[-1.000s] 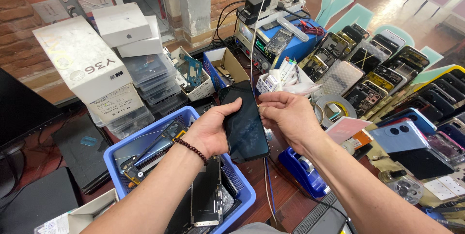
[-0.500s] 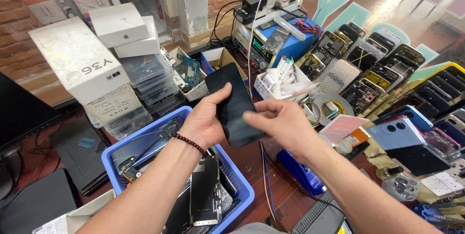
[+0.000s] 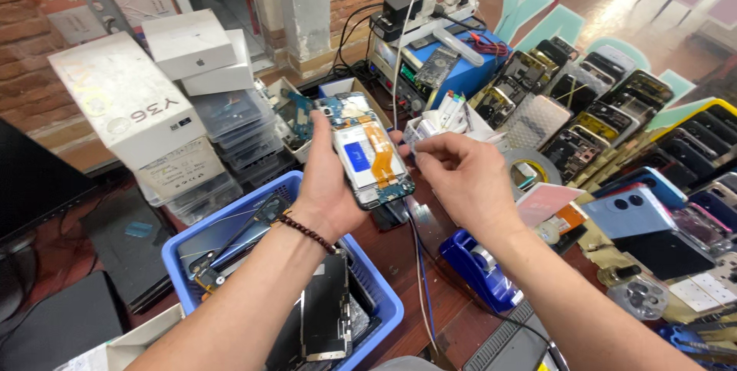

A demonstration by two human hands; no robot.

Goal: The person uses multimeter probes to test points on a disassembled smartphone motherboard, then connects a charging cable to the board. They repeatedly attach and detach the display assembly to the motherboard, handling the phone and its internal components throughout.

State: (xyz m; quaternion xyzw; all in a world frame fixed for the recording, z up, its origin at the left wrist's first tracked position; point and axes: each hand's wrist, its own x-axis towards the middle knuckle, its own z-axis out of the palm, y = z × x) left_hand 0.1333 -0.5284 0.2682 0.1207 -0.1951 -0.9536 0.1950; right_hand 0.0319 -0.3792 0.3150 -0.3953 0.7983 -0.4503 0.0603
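My left hand [image 3: 325,187] holds an opened phone [image 3: 365,148] upright, its inside facing me: a white battery, an orange flex cable and blue circuit boards show. A dark bead bracelet [image 3: 305,231] circles that wrist. My right hand [image 3: 454,179] is just to the right of the phone, fingers curled and pinched together near its right edge. Whether a small part sits between those fingertips cannot be made out.
A blue bin [image 3: 380,303] of phone screens and parts sits below my left arm. White boxes [image 3: 134,102] stack at the left. A blue bench power unit [image 3: 441,72] stands behind; rows of phone housings [image 3: 606,122] fill the right. A blue tape dispenser [image 3: 480,267] lies under my right forearm.
The phone showed a dark face before; it has been turned over and now shows its open inside. My right hand has left the phone's face and moved to its right edge.
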